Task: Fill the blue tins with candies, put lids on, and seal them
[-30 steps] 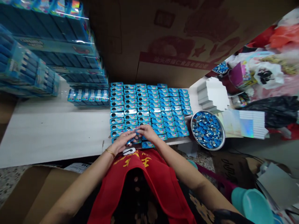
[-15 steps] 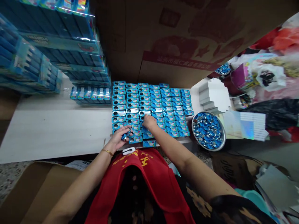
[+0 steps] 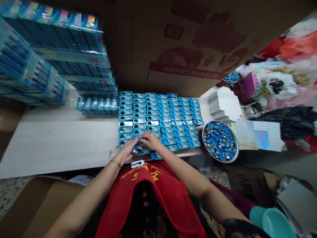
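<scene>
**Left hand [image 3: 127, 150] and right hand [image 3: 150, 140] together at front edge of blue cases [image 3: 165, 125]**

Desk [image 3: 61, 138]: white top, bare stretch on the left, a few dark marks near the front. Large printed carton [image 3: 133, 71] walled off the back. Speckled floor [image 3: 218, 178] showed below, open cardboard box [image 3: 54, 205] at lower left, turquoise plastic item [image 3: 277, 223] at lower right. Right side cluttered: bags, including a black one [image 3: 292, 115].

Counts: blue cases lay flat in seven columns, mid-desk, just before the carton; per-column total unclear, hands covered some. Left three columns mostly showed dark round spots, right four showed blue rounds. One metal bowl [image 3: 237, 147] sat just right of the columns, full of blue-and-silver discs [image 3: 219, 140], too many to count. One more batch of such discs showed at back right. One stepped stack of white card [image 3: 230, 105] stood behind the bowl. Two tall stacks of wrapped blue packs [image 3: 71, 39] rose at left, plus one low pack [image 3: 97, 104] with six units along its top.

Left hand was curled around several loose discs, number unclear. Right hand's fingertips were bunched against them; couldn't tell if they gripped one. One gold bracelet [image 3: 116, 162], left wrist. One red apron [image 3: 116, 208], yellow lettering.
</scene>
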`<action>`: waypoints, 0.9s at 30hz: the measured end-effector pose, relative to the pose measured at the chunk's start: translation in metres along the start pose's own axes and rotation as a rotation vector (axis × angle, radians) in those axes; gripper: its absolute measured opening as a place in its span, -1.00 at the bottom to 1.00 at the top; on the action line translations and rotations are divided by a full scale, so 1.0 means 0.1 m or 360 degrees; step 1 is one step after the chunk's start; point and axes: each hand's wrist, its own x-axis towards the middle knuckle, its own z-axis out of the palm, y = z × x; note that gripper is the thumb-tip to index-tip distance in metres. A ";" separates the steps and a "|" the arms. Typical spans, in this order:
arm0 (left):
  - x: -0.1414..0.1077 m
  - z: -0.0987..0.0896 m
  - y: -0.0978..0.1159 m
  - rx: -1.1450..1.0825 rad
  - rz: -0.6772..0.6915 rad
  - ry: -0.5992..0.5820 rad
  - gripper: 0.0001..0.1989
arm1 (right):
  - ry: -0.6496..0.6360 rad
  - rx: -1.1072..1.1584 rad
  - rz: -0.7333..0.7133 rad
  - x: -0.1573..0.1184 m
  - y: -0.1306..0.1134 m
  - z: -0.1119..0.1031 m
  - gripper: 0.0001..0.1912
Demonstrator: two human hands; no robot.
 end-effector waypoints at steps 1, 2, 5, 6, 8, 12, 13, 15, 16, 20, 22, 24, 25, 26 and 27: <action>0.00 0.01 0.00 -0.0073 -0.0043 -0.0017 -0.80 | 0.0050 0.0009 0.0119 0.02 0.05 -0.02 -0.85; 0.00 0.01 0.01 -0.0168 -0.0083 -0.0039 -0.82 | 0.0103 0.0000 0.0270 0.04 0.10 -0.06 -0.84; -0.01 -0.02 0.06 -0.0464 -0.0180 -0.0073 -0.87 | 0.0274 -0.0221 0.0738 0.15 0.28 -0.24 -0.82; -0.01 -0.04 0.08 -0.0541 -0.0195 -0.0064 -0.86 | 0.0292 -0.0347 0.0829 0.20 0.32 -0.30 -0.82; -0.03 -0.06 0.12 -0.0642 -0.0196 -0.0030 -0.84 | 0.0236 -0.0619 0.0898 0.32 0.36 -0.37 -0.82; -0.04 -0.07 0.14 -0.0727 -0.0171 -0.0006 -0.81 | -0.0051 -0.0969 0.1006 0.58 0.32 -0.40 -0.66; -0.04 -0.07 0.14 -0.0734 -0.0168 -0.0012 -0.80 | -0.0104 -0.0993 0.1036 0.64 0.31 -0.40 -0.61; -0.03 -0.06 0.14 -0.0751 -0.0166 -0.0019 -0.80 | -0.0175 -0.0997 0.1077 0.73 0.31 -0.39 -0.54; -0.02 -0.06 0.14 -0.0761 -0.0163 -0.0018 -0.80 | -0.0184 -0.0996 0.1083 0.76 0.32 -0.40 -0.51; -0.01 -0.03 0.16 -0.0796 -0.0108 -0.0055 -0.78 | -0.0206 -0.1007 0.1065 0.77 0.33 -0.45 -0.45; 0.00 -0.03 0.18 -0.0819 -0.0088 -0.0067 -0.77 | -0.0212 -0.1020 0.1030 0.68 0.27 -0.47 -0.47; 0.02 -0.02 0.20 -0.0844 -0.0079 -0.0043 -0.78 | -0.0142 -0.0976 0.0871 0.54 0.15 -0.45 -0.57; 0.03 -0.02 0.21 -0.0854 -0.0074 -0.0027 -0.78 | -0.0084 -0.0910 0.0720 0.46 0.08 -0.42 -0.63; 0.04 -0.02 0.22 -0.0859 -0.0060 -0.0009 -0.80 | -0.0043 -0.0814 0.0531 0.38 0.01 -0.37 -0.68; 0.06 -0.01 0.23 -0.0859 -0.0042 0.0003 -0.81 | -0.0032 -0.0702 0.0324 0.30 -0.07 -0.32 -0.69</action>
